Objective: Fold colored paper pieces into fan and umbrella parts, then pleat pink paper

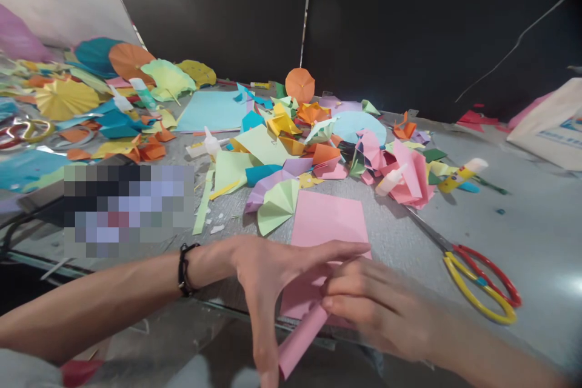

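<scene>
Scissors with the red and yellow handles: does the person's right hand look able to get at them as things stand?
Probably yes. Nothing stands between the right hand and the scissors, though it would first have to leave the pink paper.

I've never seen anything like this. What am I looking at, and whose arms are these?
This picture comes from a camera worn on a person's head, looking down at their own two bare hands, so no machine is involved. The left hand, wearing a dark bracelet, and the right hand are both on pink paper, rolled at its near end. On the grey table lie scissors with red and yellow handles, a glue bottle, and heaps of coloured paper, including round folded fans.
</scene>
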A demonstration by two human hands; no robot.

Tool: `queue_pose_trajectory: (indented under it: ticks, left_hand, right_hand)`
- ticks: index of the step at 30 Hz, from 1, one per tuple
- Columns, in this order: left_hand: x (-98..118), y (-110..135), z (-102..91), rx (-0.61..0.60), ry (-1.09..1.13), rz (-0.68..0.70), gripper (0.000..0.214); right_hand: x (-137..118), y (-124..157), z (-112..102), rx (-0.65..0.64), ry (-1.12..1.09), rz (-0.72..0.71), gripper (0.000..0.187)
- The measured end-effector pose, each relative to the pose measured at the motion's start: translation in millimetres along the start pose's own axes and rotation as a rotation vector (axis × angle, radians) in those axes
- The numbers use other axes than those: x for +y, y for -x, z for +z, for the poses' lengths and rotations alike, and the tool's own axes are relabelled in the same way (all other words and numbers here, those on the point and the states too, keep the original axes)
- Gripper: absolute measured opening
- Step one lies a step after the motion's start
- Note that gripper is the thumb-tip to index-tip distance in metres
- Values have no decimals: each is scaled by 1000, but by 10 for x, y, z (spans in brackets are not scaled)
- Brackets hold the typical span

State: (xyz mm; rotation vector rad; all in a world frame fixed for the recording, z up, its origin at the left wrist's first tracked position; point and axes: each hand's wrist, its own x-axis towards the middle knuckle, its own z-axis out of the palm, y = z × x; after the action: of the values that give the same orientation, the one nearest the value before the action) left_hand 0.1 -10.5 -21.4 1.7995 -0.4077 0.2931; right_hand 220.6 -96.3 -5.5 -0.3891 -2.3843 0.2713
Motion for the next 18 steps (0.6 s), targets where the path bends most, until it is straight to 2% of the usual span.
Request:
queue_pose_trajectory:
  ticks: [7,10,14,15,18]
  left_hand:
    - [27,-26,46,29,-22,-72,167]
    - [89,-60,67,75,13,-45,156]
    - [130,-82,87,120,34,-1,131]
    - [124,-84,88,85,19,22,133]
    - [70,-90,81,85,20,10,142]
  right_hand:
    - [-10,-35,-14,-27,75,-16,20]
    - [3,-20,-7,-16,93,-21,22]
    - [8,-23,-18,-72,147,-28,24]
    - [5,-33,-21,-70,151,-28,23]
    - [-10,-78,-22,-58,136,-22,21]
